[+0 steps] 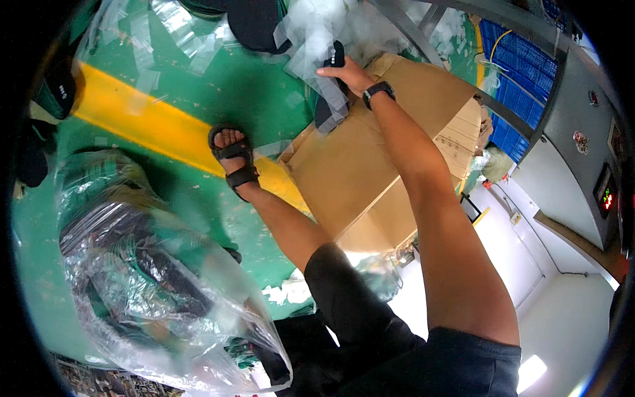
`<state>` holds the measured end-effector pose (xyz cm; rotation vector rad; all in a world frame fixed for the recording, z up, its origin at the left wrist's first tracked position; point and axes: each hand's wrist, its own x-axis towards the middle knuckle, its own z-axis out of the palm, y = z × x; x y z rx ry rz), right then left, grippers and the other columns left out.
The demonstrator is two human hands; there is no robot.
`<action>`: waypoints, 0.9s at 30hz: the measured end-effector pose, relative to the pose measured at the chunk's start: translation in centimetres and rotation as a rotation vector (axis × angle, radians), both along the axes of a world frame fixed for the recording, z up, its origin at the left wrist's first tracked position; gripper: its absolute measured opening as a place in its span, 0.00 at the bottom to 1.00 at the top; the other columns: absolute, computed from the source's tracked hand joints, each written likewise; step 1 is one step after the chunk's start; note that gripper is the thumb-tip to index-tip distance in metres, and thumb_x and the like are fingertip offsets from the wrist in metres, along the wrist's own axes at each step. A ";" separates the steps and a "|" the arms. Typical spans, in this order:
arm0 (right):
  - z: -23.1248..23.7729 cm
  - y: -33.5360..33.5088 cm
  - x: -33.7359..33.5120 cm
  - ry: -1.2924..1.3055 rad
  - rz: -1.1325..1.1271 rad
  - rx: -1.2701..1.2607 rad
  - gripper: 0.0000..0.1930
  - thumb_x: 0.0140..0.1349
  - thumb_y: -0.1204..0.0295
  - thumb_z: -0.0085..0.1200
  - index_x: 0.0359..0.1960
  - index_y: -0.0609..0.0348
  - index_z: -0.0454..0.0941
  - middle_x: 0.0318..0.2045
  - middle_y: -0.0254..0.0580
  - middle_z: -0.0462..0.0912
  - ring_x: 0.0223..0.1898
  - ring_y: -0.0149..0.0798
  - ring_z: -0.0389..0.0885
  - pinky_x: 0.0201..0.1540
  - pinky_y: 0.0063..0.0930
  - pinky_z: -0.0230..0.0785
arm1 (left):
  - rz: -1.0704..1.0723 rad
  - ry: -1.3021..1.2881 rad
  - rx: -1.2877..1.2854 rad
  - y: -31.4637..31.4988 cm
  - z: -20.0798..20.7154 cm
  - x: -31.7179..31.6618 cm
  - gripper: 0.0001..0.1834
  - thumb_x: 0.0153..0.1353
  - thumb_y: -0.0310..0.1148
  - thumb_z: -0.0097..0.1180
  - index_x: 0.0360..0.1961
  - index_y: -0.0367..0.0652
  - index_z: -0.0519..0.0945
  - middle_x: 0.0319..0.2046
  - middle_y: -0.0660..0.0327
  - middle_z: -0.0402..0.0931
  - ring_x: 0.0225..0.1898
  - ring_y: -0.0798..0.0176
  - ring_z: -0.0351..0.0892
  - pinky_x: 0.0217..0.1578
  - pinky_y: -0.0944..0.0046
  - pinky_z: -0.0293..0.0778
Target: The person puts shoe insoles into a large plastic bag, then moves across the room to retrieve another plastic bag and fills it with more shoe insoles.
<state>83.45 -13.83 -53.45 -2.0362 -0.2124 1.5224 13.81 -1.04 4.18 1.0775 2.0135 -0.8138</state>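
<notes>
My right hand point(352, 74), with a black watch on the wrist, reaches far forward. Its thumb and fingers close round a long black piece with rounded ends point(331, 114) and small white marks near the upper end; I cannot tell its exact kind. Thin clear plastic lies against this piece, above the edge of a cardboard box. At the left, a large clear plastic bag point(198, 264) with dark items inside comes close to me. Blurred skin-coloured patches show through the bag; my left hand cannot be made out plainly.
A flattened-looking brown cardboard box point(357, 172) lies right of my sandalled foot point(233, 159). A yellow stripe point(145, 126) crosses the green floor. Loose clear plastic point(317, 26) and black items point(258, 26) lie ahead. A grey machine point(582, 159) and blue crates point(509, 92) stand at the right.
</notes>
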 end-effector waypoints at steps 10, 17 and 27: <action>0.6 2.3 -8.4 -0.406 0.343 -0.042 0.47 0.36 0.39 0.62 0.50 0.69 0.70 0.52 0.61 0.69 0.57 0.53 0.62 0.61 0.36 0.50 | 0.040 0.011 0.026 -1.8 -1.1 -0.8 0.16 0.58 0.34 0.47 0.45 0.36 0.73 0.26 0.58 0.75 0.17 0.68 0.66 0.14 0.65 0.63; -1.9 3.5 -13.6 -0.490 -0.236 -0.079 0.64 0.31 0.52 0.70 0.60 0.82 0.40 0.56 0.70 0.61 0.60 0.54 0.60 0.62 0.33 0.52 | 0.024 -0.031 0.010 -1.4 -1.4 -2.8 0.17 0.59 0.34 0.44 0.48 0.39 0.73 0.30 0.58 0.76 0.18 0.69 0.65 0.13 0.67 0.61; 18.3 5.5 -20.3 -0.017 -0.351 0.193 0.24 0.47 0.67 0.64 0.46 0.63 0.73 0.41 0.40 0.78 0.45 0.32 0.74 0.52 0.29 0.64 | 1.014 -0.458 0.513 -10.8 -1.2 -15.9 0.18 0.64 0.39 0.42 0.48 0.38 0.71 0.17 0.68 0.58 0.14 0.75 0.54 0.19 0.73 0.58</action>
